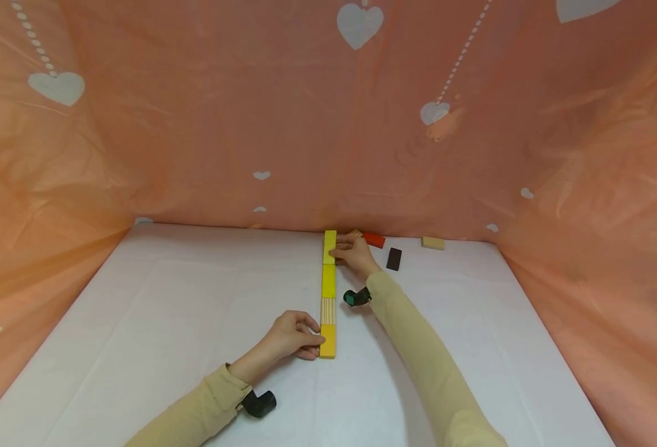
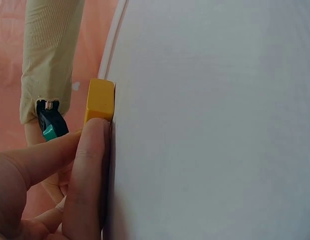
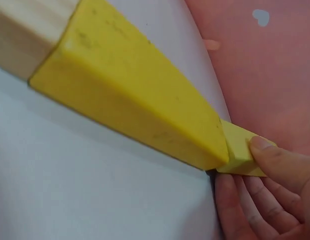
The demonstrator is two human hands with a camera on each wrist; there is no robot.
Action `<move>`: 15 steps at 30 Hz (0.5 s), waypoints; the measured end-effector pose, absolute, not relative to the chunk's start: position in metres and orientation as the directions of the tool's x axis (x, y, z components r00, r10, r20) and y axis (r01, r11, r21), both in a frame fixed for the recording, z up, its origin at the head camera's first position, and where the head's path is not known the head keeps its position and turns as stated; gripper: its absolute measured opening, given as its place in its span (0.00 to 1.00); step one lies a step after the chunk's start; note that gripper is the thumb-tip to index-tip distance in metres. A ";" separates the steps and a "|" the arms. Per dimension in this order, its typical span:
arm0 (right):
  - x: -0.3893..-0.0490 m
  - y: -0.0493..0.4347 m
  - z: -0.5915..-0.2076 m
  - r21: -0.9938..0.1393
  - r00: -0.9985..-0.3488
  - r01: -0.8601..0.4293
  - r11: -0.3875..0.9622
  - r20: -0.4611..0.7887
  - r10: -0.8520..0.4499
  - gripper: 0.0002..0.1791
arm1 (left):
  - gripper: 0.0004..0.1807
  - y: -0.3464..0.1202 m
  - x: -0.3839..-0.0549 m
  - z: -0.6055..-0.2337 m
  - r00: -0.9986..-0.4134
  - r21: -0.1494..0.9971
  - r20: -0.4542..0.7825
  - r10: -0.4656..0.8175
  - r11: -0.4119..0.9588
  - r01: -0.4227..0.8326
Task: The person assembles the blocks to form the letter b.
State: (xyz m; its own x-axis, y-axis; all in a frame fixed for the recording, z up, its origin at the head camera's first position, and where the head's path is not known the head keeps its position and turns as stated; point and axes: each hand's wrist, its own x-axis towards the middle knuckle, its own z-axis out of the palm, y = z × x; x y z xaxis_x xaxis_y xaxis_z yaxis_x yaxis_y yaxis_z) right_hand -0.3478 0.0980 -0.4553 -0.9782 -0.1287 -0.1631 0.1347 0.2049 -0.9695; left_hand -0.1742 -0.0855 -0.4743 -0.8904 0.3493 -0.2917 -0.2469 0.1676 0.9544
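A straight row of four-sided blocks runs away from me on the white table in the head view. At its near end, my left hand [image 1: 291,335] holds an orange-yellow block [image 1: 327,344], thumb at its top edge and fingertips along its left side. Behind it come a bare wooden block [image 1: 328,310] with stripes and a bright yellow block [image 1: 329,281]. My right hand [image 1: 353,253] grips the pale yellow block [image 1: 330,242] at the far end. In the right wrist view the thumb [image 3: 262,145] lies on that block, with the fingers bent below it.
Right of the far end lie a red block [image 1: 374,240], a dark brown block [image 1: 394,259] and a light wooden block [image 1: 432,243]. A striped wooden block [image 1: 355,233] is partly hidden behind my right hand. An orange curtain [image 1: 222,124] with white hearts surrounds the table [image 1: 194,279].
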 end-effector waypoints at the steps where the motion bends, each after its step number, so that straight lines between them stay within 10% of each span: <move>1: -0.348 0.098 -0.455 -0.968 -0.979 0.130 0.216 -0.160 -0.129 0.24 | 0.13 -0.086 -0.174 -0.474 -0.891 0.955 -0.292 0.349 0.167 -0.247; 15: -0.351 0.100 -0.450 -0.940 -0.970 0.088 0.329 -0.156 -0.187 0.29 | 0.12 -0.086 -0.174 -0.474 -0.891 0.953 -0.293 0.347 0.178 -0.245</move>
State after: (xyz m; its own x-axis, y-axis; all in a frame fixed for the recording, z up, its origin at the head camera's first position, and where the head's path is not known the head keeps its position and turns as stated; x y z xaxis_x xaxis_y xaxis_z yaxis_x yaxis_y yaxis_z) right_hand -0.3509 0.1004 -0.4495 -0.9700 -0.1866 -0.1559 0.0879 0.3285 -0.9404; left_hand -0.1743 -0.0862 -0.4736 -0.8909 0.3468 -0.2935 -0.2448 0.1777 0.9531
